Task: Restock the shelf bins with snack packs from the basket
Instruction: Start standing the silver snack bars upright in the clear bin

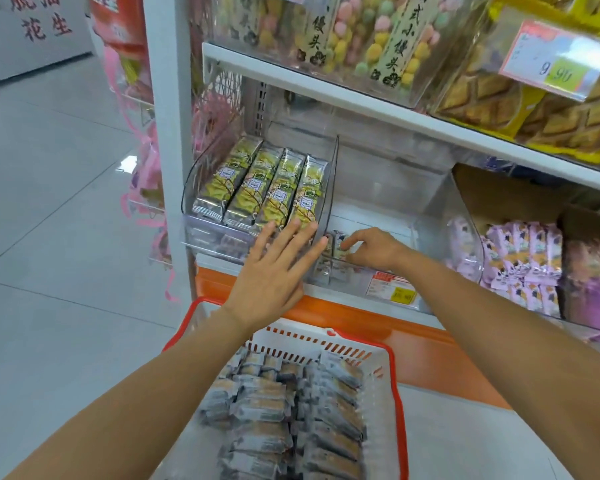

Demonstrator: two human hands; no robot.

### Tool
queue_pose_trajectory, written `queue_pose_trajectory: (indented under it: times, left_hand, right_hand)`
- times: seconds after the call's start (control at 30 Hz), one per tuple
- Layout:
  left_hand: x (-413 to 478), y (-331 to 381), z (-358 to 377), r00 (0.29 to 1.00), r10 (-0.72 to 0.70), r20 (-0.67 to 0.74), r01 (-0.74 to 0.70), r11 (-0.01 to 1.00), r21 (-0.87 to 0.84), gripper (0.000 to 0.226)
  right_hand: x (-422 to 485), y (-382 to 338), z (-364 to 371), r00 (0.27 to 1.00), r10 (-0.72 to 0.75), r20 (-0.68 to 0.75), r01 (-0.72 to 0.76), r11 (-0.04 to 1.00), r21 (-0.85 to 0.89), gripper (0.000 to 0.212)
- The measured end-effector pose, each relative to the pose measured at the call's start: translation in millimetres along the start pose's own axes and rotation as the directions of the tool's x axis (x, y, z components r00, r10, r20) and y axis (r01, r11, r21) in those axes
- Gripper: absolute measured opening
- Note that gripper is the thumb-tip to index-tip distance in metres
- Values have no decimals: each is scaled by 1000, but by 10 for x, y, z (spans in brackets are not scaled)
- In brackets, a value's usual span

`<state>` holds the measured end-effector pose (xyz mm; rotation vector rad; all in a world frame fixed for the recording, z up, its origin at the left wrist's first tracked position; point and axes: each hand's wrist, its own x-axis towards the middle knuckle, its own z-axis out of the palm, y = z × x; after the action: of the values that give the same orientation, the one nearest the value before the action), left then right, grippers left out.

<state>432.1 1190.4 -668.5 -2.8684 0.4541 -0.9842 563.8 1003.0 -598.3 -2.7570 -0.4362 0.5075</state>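
Observation:
A red-rimmed white basket (392,362) below me holds several grey snack packs (274,407). On the low shelf, a clear bin (430,216) in the middle is nearly bare, with a few small packs (338,247) at its front left corner. My right hand (374,251) reaches into that bin and its fingertips pinch one of those packs. My left hand (278,268) is spread flat, fingers straight, against the front of the left clear bin (201,230), which is full of yellow-green packs (260,185).
A bin of purple packs (523,261) stands to the right. The upper shelf (361,102) carries tubs of coloured puffs and waffle biscuits with a price tag (558,60). An orange base strip (361,317) runs under the shelf. Grey tiled floor (49,202) lies left.

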Motion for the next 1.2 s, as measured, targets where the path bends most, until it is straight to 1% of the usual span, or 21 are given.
queue_pose_trajectory:
  times: [0.1, 0.17, 0.23, 0.47, 0.57, 0.67, 0.77, 0.83, 0.93, 1.07, 1.2]
  left_hand:
    - [3, -1, -4, 1000, -4, 24, 4, 1000, 8, 72]
    - [5, -4, -20, 999, -4, 42, 3, 1000, 16, 72]
    - [6, -3, -46, 998, -4, 64, 3, 1000, 19, 72]
    - [18, 55, -202, 992, -31, 126, 30, 999, 14, 76]
    - [37, 111, -305, 987, -45, 154, 43, 999, 19, 70]
    - [32, 217, -402, 986, -42, 160, 46, 999, -21, 63]
    - [-28, 343, -425, 992, 15, 125, -7, 998, -60, 53]
    - [-99, 409, -402, 991, 61, 119, -53, 996, -71, 47]
    - [-238, 479, -298, 977, 111, 181, -90, 989, -119, 42]
    - [-461, 529, -53, 928, 91, 363, -35, 987, -158, 46]
    - [-694, 537, 289, 832, 36, 553, 51, 989, -141, 65]
  right_hand:
    - [-9, -16, -46, 998, -1, 69, -4, 997, 73, 22]
    - [-45, -29, -88, 995, -16, 98, 11, 998, 57, 25]
    - [-95, -38, -114, 995, -32, 95, 27, 998, 55, 27]
    - [-356, -45, -215, 997, -58, -48, 66, 975, 212, 20]
    - [-513, -46, -253, 985, -113, -131, 145, 951, 272, 14]
    - [-746, -67, -243, 953, -169, -250, 251, 904, 346, 16]
    - [-1009, -81, -109, 914, -231, -334, 352, 861, 368, 19]
    - [-1143, -33, 67, 903, -257, -344, 377, 859, 347, 17]
    - [-1272, 140, 459, 916, -240, -321, 339, 891, 302, 17]
    - [-1330, 511, 1126, 961, -164, -223, 224, 933, 281, 14]
    - [-1312, 814, 1669, 995, -53, -88, 69, 980, 188, 24]
